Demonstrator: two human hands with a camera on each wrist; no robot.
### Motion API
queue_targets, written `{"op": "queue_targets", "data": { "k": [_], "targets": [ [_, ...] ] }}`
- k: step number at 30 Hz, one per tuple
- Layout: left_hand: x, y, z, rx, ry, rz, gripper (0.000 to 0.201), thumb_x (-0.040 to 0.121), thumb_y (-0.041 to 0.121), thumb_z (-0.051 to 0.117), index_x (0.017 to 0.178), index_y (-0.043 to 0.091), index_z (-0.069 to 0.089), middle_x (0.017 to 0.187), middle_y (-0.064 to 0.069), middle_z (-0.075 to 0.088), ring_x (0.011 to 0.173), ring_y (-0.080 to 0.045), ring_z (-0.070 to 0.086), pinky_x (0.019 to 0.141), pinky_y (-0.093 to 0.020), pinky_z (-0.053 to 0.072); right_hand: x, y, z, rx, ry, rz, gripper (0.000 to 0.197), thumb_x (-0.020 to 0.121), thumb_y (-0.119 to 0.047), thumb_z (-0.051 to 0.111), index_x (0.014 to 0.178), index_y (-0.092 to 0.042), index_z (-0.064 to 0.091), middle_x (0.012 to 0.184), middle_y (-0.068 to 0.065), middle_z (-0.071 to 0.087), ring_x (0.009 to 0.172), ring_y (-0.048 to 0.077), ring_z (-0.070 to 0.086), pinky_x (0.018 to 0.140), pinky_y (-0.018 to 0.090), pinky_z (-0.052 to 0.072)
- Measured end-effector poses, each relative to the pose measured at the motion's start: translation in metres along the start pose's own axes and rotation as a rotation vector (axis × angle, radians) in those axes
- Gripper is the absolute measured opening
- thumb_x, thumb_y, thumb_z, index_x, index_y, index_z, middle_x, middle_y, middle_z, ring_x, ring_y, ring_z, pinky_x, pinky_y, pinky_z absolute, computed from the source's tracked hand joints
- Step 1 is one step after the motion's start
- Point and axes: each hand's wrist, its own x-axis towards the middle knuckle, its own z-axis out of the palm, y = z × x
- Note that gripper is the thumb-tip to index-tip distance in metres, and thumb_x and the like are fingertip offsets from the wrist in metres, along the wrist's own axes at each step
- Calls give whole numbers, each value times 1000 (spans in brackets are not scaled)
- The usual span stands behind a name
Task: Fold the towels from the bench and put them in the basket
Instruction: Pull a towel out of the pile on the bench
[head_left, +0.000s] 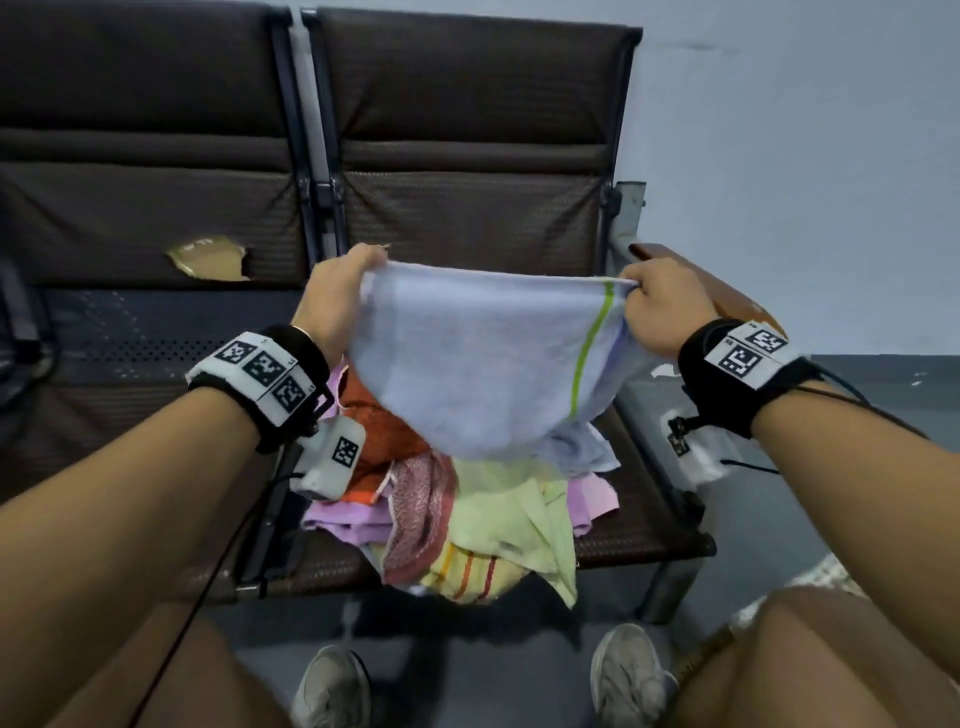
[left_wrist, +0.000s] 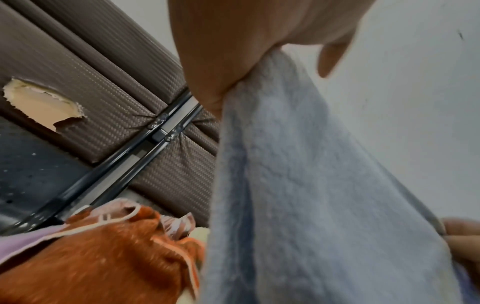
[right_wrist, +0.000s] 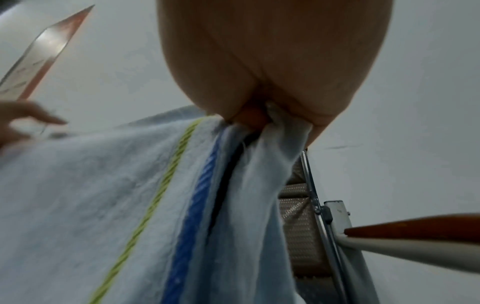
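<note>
Heap of crumpled towels (head_left: 462, 519) on the tabletop (head_left: 639, 535); above it, pale blue towel (head_left: 483, 358) hangs stretched, its top corners pinched in the curled fingers of the left hand (head_left: 337, 296) and right hand (head_left: 667, 304), green stripe nearest the right

A waiting area or plain institutional room. A linked row of brown padded seats on a dark metal frame, a bench (head_left: 467, 156) of the kind found in waiting rooms, fills the view from 9 to 1 o'clock. One seat back has a torn patch (head_left: 208, 258) showing yellow foam at 10 o'clock. A bare pale wall (head_left: 805, 156) stands at 2 o'clock, grey floor (head_left: 519, 675) at 6 o'clock.
</note>
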Motion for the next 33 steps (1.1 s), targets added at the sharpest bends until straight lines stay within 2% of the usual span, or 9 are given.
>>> {"op": "queue_targets", "data": {
  "k": [5, 8, 12, 15, 19, 21, 25, 28, 33],
  "targets": [
    [2, 46, -15, 44, -81, 148, 17, 79, 15, 80, 93, 18, 71, 85, 7, 76, 76, -7, 70, 70, -25, 58, 9, -24, -43, 414, 83, 83, 34, 86, -26, 45, 56, -16, 34, 58, 1, 34, 64, 19, 34, 58, 32, 27],
    [6, 62, -26, 148, -19, 247, 21, 83, 23, 79, 100, 12, 71, 92, 5, 75, 80, -7, 69, 69, -24, 54, 9, -31, -61, 445, 34, -36, 42, 93, -34, 55, 70, 1, 54, 67, 4, 46, 66, 16, 43, 64, 32, 34],
    [12, 81, -35, 145, 57, 295, 25, 80, 37, 79, 87, 12, 76, 83, 3, 73, 74, -8, 64, 65, -26, 51, 9, -32, -86, 566, 75, -49, 37, 93, -36, 65, 64, -14, 60, 56, -12, 55, 55, 3, 49, 56, 20, 40],
    [17, 85, -33, 139, 125, 263, 45, 83, 40, 75, 81, -4, 69, 76, -4, 56, 70, -13, 48, 64, -30, 38, 6, -38, -92, 628, 33, 25, 42, 90, -39, 70, 67, -5, 60, 62, 2, 59, 57, 11, 52, 56, 23, 43],
    [24, 81, -18, 57, 236, 91, 27, 87, 38, 72, 81, 12, 69, 87, 0, 61, 80, -11, 55, 70, -28, 45, 5, -49, -82, 811, -31, 194, 43, 92, -30, 70, 97, 13, 66, 99, 33, 67, 86, 30, 62, 83, 48, 55],
    [22, 85, -4, -50, 259, 0, 25, 87, 36, 72, 77, 13, 66, 91, -3, 62, 83, -18, 59, 74, -31, 47, 6, -58, -76, 846, -60, 262, 36, 94, -29, 68, 106, 4, 67, 101, 28, 66, 88, 31, 62, 81, 45, 54],
    [-1, 103, 43, -134, 98, -52, 34, 93, 37, 64, 94, 4, 71, 91, -13, 66, 85, -27, 63, 79, -45, 52, 6, -81, -60, 930, -155, 317, 21, 95, -23, 66, 104, -4, 67, 99, 17, 68, 81, 25, 65, 69, 32, 53],
    [-32, 107, 79, -219, -97, -38, 30, 97, 28, 61, 93, 0, 69, 82, -12, 65, 70, -19, 64, 66, -32, 53, 1, -101, -53, 993, -219, 295, 18, 97, -13, 60, 109, 1, 63, 105, 22, 64, 82, 26, 63, 64, 29, 53],
    [-53, 109, 94, -30, -313, 30, 24, 96, 14, 58, 91, -6, 70, 81, -11, 67, 70, -13, 63, 66, -26, 52, -6, -109, -54, 1054, -365, 243, 46, 96, -28, 62, 126, 7, 59, 119, 24, 67, 109, 33, 67, 101, 46, 52]
  ]
}}
